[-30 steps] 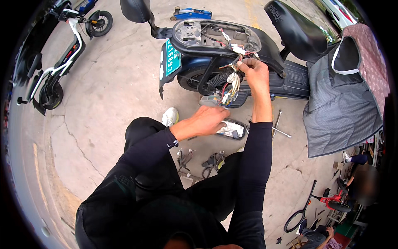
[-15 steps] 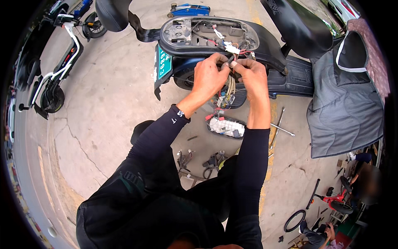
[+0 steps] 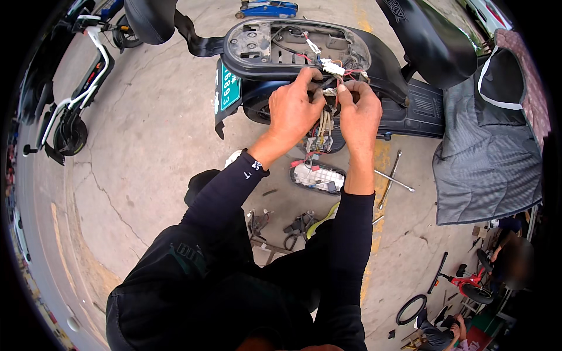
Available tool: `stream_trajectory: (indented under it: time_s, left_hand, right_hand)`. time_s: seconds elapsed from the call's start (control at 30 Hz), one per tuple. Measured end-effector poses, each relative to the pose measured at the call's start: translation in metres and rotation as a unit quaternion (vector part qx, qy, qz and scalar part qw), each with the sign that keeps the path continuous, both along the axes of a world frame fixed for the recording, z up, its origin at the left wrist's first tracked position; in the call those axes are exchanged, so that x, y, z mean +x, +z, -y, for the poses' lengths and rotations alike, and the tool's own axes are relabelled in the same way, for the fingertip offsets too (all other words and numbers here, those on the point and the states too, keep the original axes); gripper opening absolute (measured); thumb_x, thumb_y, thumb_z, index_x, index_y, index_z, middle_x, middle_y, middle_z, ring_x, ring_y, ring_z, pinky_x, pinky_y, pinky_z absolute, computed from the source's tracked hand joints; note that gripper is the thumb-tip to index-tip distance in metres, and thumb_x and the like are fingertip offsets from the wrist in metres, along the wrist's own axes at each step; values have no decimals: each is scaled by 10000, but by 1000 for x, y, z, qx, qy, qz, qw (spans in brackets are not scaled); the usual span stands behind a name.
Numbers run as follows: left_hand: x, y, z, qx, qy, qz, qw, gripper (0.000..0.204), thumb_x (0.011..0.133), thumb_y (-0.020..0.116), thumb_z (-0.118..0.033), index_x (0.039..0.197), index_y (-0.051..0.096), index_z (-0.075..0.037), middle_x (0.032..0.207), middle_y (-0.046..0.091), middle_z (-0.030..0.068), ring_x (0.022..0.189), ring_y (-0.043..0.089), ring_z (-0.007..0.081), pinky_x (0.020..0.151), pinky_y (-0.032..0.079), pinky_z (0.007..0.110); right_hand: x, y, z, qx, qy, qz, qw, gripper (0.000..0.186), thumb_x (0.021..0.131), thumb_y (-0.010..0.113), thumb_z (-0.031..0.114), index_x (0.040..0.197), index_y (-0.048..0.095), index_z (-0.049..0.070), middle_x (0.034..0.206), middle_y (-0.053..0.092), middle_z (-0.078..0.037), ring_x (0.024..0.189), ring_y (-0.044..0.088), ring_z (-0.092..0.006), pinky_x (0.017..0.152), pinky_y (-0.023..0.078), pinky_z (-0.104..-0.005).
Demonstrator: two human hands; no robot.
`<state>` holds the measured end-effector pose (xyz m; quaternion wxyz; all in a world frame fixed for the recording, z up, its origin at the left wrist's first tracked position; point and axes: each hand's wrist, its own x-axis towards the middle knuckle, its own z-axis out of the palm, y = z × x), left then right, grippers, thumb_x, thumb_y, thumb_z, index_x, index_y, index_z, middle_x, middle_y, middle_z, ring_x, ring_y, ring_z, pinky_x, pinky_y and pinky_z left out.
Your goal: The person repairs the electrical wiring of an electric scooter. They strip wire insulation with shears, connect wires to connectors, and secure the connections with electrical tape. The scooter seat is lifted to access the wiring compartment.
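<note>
Both hands are at a bundle of wires that hangs from the open seat compartment of a black electric scooter. My left hand has its fingers closed around part of the bundle. Just right of it, my right hand pinches a wire between thumb and forefinger. A pale connector shows between the fingertips. Above the hands, a white connector block rests at the compartment's edge with red and orange wires. Below hangs a controller-like part with plugs, partly hidden behind the wires.
A white-filled oval tray lies on the ground below the scooter. Beside it is a cross-shaped wrench. Pliers and other tools sit near my knees. A grey quilted cover hangs at right; a blue floor jack stands beyond.
My hands have spread slightly apart at the wires, the right one moving a little right and down. A pale connector now shows between them. The view has shifted slightly.
</note>
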<state>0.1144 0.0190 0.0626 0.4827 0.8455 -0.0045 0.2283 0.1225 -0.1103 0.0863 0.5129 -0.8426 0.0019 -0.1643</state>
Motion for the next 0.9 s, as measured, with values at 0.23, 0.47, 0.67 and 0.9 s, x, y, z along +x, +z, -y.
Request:
stream_trajectory:
  time_s: [0.23,0.47,0.67,0.9]
  left_hand:
    - [-13,2,0,73,-33,73,994,241,848,686,-91,1087,690,-65,975,711,170,822,697,334,702,535,380]
    - [3,-12,-7,-184,-164,-60,967,208,895,693,-108,1090,694,-35,988,728,157,847,718,249,716,528,334]
    - [2,-12,-10,-239,-177,-91,950,207,880,725,-107,1062,708,-9,968,728,148,836,706,247,741,525,327]
    - [-8,14,-1,12,-55,135,989,175,905,738,-126,1034,709,-11,938,677,53,813,605,134,716,495,267]
  right_hand:
    - [3,-22,0,222,80,-20,972,217,904,705,127,989,695,-72,898,703,-81,806,624,-123,753,509,-292]
    - [-4,-18,1,280,126,-59,950,180,888,695,35,1036,653,-58,948,692,-98,873,634,-125,804,510,-261]
    - [0,-32,5,243,96,-63,963,142,864,673,-25,1003,649,-43,915,698,-87,829,644,-129,767,517,-271]
    - [-1,-33,-9,76,-16,-19,997,72,866,655,12,919,701,-5,767,711,-78,699,656,-162,702,512,-308]
